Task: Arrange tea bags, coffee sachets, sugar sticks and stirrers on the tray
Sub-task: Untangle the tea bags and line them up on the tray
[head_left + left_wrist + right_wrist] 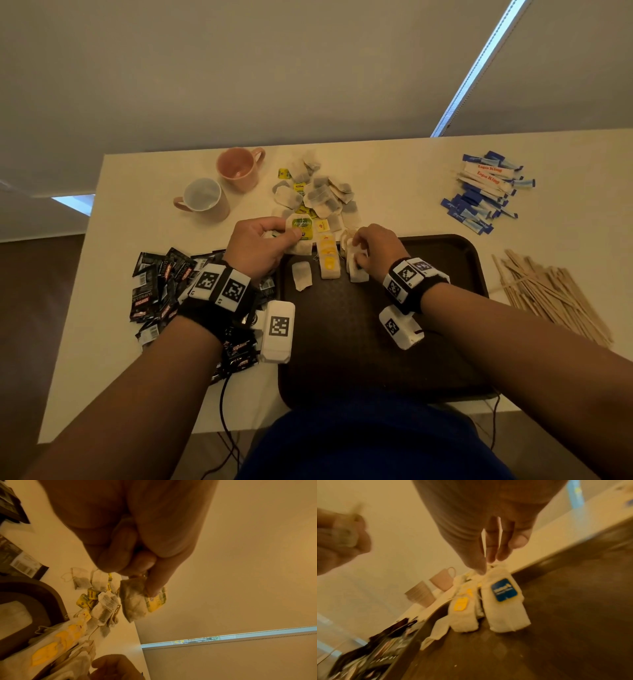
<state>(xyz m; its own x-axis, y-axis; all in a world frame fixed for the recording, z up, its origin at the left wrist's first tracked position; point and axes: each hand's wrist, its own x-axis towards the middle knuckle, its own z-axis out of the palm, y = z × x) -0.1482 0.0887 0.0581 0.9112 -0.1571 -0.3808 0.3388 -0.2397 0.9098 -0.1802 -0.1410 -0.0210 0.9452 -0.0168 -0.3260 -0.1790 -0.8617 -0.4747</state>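
Left hand [255, 245] pinches a green-tagged tea bag [300, 229] over the tray's [445, 274] far-left corner, beside the rows lying lengthwise toward the person; right hand [375, 248] fingers grasp the rightmost row [356, 265].

Two pink mugs [239, 168] stand upright on the white table [394, 164], toward eleven o'clock. One mug [202, 198] has a white interior. Its handle points seven o'clock. The mugs are just beside each other. Black cables [224, 407] hang at six o'clock.
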